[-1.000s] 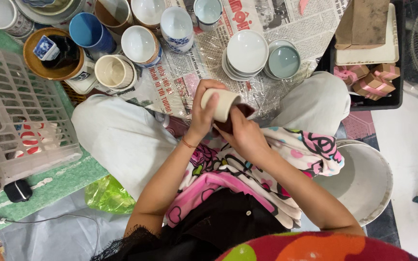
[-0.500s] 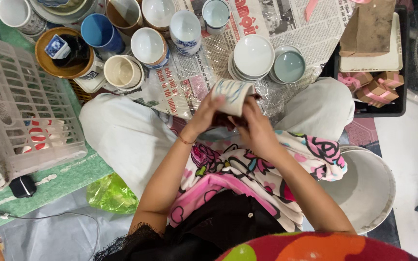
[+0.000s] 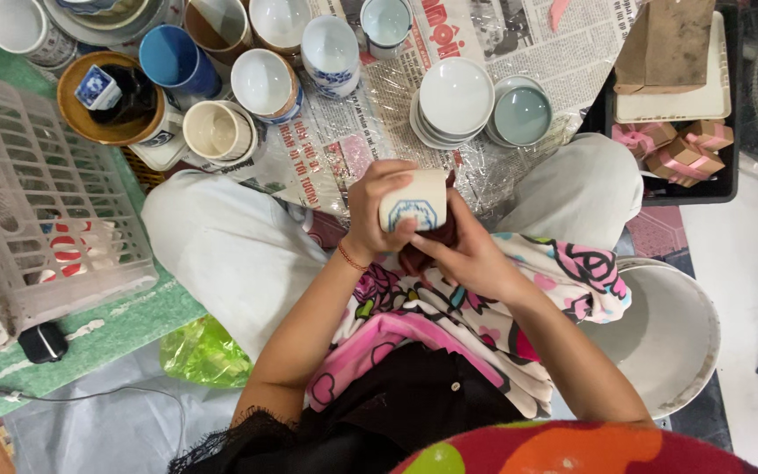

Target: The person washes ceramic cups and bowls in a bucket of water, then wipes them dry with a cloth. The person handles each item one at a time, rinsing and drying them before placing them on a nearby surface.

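My left hand (image 3: 372,209) grips a cream ceramic cup (image 3: 416,202) with a blue octagonal mark, held on its side above my lap. My right hand (image 3: 467,254) presses a dark red cloth (image 3: 427,248) against the cup from below and the right. A patterned pink and white cloth (image 3: 484,325) lies over my lap under both hands.
Several cups and bowls (image 3: 265,81) stand on newspaper (image 3: 519,39) ahead, with a stack of white and pale blue saucers (image 3: 458,96). A white plastic basket (image 3: 37,219) is at the left, a white basin (image 3: 668,342) at the right, a black tray with small boxes (image 3: 686,140) far right.
The cup has turned in my hands, so its blue mark now faces up. The right hand has slid with the cloth around its lower side.
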